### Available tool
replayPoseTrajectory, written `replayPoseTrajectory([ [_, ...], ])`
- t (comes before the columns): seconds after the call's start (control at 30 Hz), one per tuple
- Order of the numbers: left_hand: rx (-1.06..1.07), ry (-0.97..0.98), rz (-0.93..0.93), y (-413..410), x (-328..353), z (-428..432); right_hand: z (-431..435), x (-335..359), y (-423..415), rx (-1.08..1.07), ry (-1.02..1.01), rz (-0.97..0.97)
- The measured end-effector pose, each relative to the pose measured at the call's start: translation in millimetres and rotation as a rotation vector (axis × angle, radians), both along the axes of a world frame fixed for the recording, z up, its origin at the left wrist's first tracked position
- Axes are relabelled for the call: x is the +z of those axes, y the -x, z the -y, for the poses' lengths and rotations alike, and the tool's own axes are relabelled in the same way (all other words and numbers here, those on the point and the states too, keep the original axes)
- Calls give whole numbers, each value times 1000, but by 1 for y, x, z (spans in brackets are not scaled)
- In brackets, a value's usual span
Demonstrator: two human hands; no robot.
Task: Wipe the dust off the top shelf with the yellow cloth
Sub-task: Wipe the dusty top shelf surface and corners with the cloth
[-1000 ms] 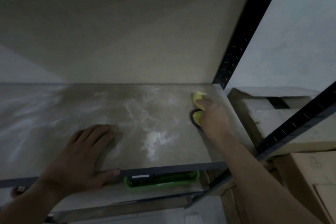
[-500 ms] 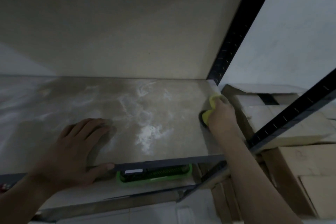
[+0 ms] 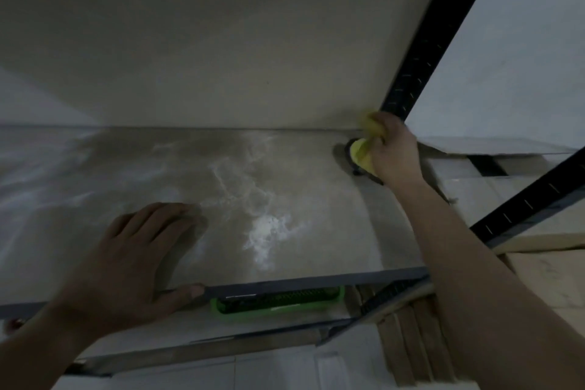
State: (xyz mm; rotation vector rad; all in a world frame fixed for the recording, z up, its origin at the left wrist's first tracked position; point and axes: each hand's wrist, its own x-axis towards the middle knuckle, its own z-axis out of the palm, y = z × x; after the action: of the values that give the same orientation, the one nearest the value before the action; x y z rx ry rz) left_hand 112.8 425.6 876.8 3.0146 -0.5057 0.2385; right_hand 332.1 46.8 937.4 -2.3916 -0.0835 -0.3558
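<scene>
The right hand (image 3: 394,152), grip clenched on the crumpled yellow cloth (image 3: 363,153), sits in the grey top shelf (image 3: 342,225)'s far-right corner, with the powdery white dust patch (image 3: 266,231) to its left.

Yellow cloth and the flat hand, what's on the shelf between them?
In the head view, only dust: pale streaks and one bright white patch on the top shelf between the left hand and the yellow cloth.
</scene>
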Motion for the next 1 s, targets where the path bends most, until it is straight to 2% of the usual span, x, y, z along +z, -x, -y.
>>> replayPoseTrajectory([
  [0.07, -1, -6, 9, -1, -1, -1, 6, -8, -13, -53, 164, -140],
  [0.13, -2, 0, 9, -1, -2, -2, -12, -14, 0, 49, 230, -111],
  [0.23, 5, 0, 1, -1, -3, -2, -51, -17, 60, 411, -13, -67],
  [0.3, 2, -4, 3, -1, -3, -3, -63, -21, 104, 682, -49, -125],
  [0.33, -1, -10, 4, -2, -3, -2, -59, -22, 120, 748, -59, -157],
  [0.4, 2, -9, 5, -1, -2, -1, -36, -15, 126, 685, -103, -156],
  [0.47, 5, 5, 19, -1, -2, 0, -9, -6, 104, 448, -68, 6],
  [0.53, 5, 12, 31, -1, -1, 0, 13, -3, 71, 149, 86, 80],
  [0.63, 3, 13, 52, -1, 1, 1, 20, -15, 48, -87, 252, -118],
  [0.67, 3, 13, 53, -1, 2, 2, 15, -19, 54, -91, 278, -141],
  [0.73, 9, 15, 50, -1, 2, 2, 0, -26, 78, 8, 294, -58],
  [0.8, 18, 10, 41, 0, 2, 2, -18, -27, 111, 291, 190, -37],
  [0.87, 30, 4, 23, 1, 2, 2, -28, -26, 141, 598, 17, -127],
  [0.9, 34, 2, 18, 1, 2, 1, -25, -23, 147, 646, -61, -151],
  [0.93, 33, 0, 18, 1, 1, 1, -20, -17, 144, 611, -146, -152],
  [1.0, 26, 0, 25, 0, 0, 1, -4, -8, 115, 327, -232, -52],
])
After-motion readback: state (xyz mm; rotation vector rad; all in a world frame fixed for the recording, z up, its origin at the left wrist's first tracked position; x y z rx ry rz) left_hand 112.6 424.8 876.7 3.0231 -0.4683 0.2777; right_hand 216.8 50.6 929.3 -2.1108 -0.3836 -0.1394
